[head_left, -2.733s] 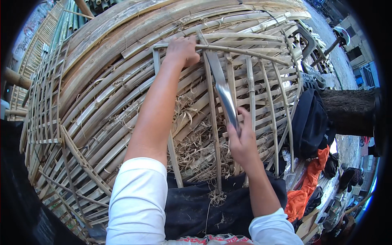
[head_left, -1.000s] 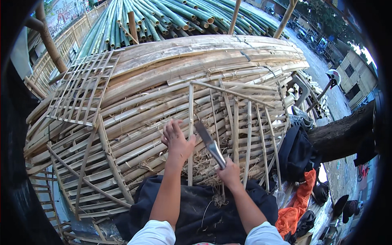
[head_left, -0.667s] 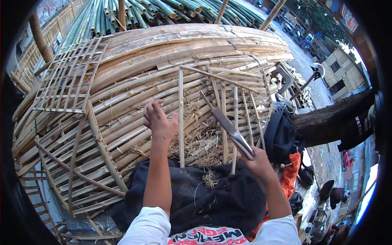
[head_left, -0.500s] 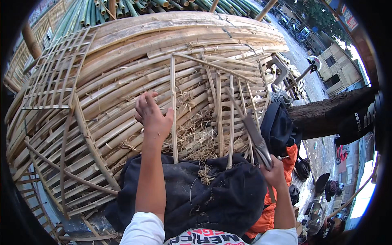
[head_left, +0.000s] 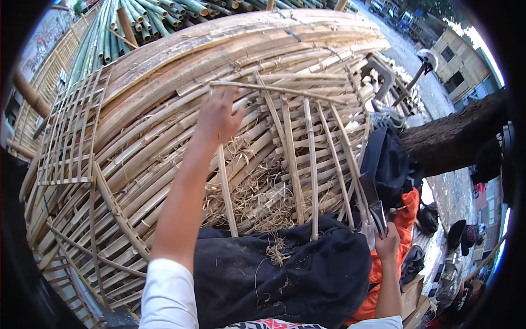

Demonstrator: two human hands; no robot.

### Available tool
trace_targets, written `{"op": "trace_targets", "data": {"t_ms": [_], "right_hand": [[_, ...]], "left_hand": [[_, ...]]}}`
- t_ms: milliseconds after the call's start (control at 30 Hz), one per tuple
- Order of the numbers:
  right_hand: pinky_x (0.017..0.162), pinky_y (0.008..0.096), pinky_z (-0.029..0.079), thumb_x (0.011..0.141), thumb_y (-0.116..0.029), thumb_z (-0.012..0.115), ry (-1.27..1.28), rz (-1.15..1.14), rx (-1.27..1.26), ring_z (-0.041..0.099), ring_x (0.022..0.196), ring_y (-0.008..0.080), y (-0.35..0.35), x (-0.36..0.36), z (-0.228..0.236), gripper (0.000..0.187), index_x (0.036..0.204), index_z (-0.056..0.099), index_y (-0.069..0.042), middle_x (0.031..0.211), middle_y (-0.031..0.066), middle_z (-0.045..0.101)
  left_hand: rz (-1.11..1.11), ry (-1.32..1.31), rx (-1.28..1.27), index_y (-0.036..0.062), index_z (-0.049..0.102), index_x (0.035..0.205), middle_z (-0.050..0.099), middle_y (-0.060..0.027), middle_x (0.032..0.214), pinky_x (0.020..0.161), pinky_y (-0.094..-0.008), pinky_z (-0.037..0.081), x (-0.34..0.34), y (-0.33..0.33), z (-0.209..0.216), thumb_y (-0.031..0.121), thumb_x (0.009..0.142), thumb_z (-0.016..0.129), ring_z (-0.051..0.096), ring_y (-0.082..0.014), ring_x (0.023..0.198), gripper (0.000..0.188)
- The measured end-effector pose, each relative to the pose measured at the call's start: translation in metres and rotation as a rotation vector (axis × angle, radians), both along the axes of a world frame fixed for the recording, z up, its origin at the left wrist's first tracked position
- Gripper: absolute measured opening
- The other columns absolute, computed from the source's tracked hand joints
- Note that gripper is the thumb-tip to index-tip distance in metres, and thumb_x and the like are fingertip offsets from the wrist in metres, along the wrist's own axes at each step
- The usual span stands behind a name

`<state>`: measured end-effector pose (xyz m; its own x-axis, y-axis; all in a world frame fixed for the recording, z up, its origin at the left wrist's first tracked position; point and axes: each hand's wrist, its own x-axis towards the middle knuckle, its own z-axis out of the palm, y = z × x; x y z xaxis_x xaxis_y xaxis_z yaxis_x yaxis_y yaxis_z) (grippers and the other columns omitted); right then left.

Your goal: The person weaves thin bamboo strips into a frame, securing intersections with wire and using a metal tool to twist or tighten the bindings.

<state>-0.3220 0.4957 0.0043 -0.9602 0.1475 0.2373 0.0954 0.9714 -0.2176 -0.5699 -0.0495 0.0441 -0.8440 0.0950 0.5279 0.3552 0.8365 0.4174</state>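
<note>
A small frame of upright bamboo slats (head_left: pixel 309 164) under a thin crossbar (head_left: pixel 274 89) leans on a big curved stack of split bamboo (head_left: pixel 181 66). My left hand (head_left: pixel 218 116) is raised at the frame's top left corner, fingers spread, by the crossbar and the leftmost slat (head_left: pixel 226 192). My right hand (head_left: pixel 387 244) is low at the right, shut on the handle of a broad metal blade (head_left: pixel 375 204) that points up beside the frame's right edge. A black cloth (head_left: pixel 285 274) covers my lap, with dry bamboo shavings (head_left: pixel 257 203) at the frame's foot.
A woven bamboo lattice panel (head_left: pixel 68 137) lies on the stack at left. Green bamboo poles (head_left: pixel 164 11) are piled behind. At right are a black bag (head_left: pixel 386 164), orange cloth (head_left: pixel 405 225), a dark tree trunk (head_left: pixel 455 137) and cluttered ground.
My right hand carried the blade from the middle of the frame down to its right side. My left hand climbed from the frame's lower part to the crossbar.
</note>
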Motion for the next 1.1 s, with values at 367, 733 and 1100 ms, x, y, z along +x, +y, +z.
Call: {"op": "trace_targets", "data": {"t_ms": [367, 733, 1100], "right_hand": [[0.055, 0.0304, 0.047, 0.075, -0.014, 0.08, -0.097, 0.166, -0.593, 0.058, 0.054, 0.0167, -0.158, -0.098, -0.021, 0.025, 0.089, 0.063, 0.0, 0.063, 0.0089, 0.058], [0.074, 0.0277, 0.051, 0.086, -0.011, 0.072, -0.273, 0.181, -1.052, 0.065, 0.084, 0.0122, -0.206, -0.121, -0.04, 0.043, 0.121, 0.051, 0.004, 0.093, 0.0134, 0.07], [0.076, 0.0397, 0.051, 0.096, -0.015, 0.059, 0.15, 0.441, -0.807, 0.069, 0.086, 0.0333, -0.273, -0.212, -0.032, 0.048, 0.139, 0.041, -0.004, 0.102, 0.0249, 0.065]], "left_hand": [[0.111, -0.177, -0.482, 0.0035, 0.051, 0.121, 0.058, -0.0173, 0.12, 0.105, -0.05, 0.036, -0.136, 0.008, -0.096, 0.044, 0.099, 0.049, 0.053, -0.0362, 0.119, 0.046], [0.16, -0.096, -0.506, 0.0053, 0.056, 0.11, 0.063, -0.0118, 0.112, 0.097, -0.0499, 0.038, -0.152, 0.011, -0.098, 0.046, 0.102, 0.044, 0.058, -0.0297, 0.112, 0.044], [0.112, -0.156, -0.497, 0.005, 0.054, 0.11, 0.063, -0.0138, 0.11, 0.096, -0.0485, 0.039, -0.153, 0.011, -0.095, 0.046, 0.101, 0.046, 0.057, -0.0312, 0.112, 0.043]]}}
